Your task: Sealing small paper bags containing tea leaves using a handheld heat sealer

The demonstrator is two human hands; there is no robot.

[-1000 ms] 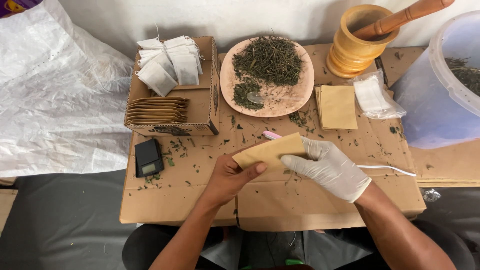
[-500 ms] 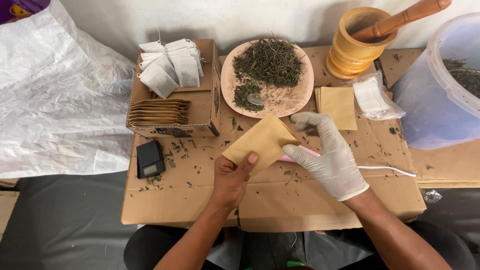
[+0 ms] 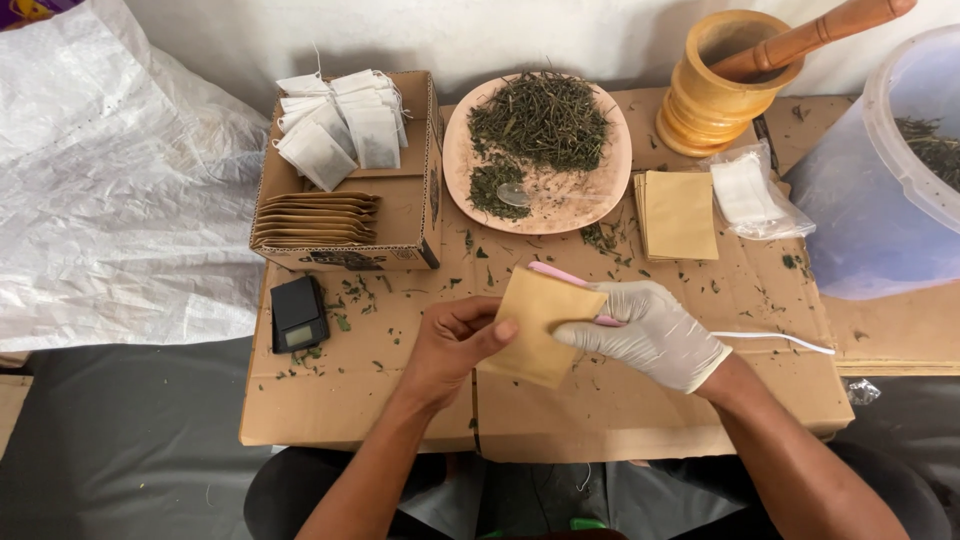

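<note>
Lowered since the earlier frame, the tan paper pouch (image 3: 540, 325) is now held just above the cardboard table (image 3: 650, 410), pinched by the bare left hand (image 3: 455, 345) and gripped at its right edge by the gloved right hand (image 3: 650, 330). Beyond, herbs are heaped on a plate (image 3: 600, 195).

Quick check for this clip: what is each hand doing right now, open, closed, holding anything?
Left hand: closed, pinching the tan paper pouch by its left edge.
Right hand, in a white glove: closed on the pouch's right edge, over a pink tool.
</note>
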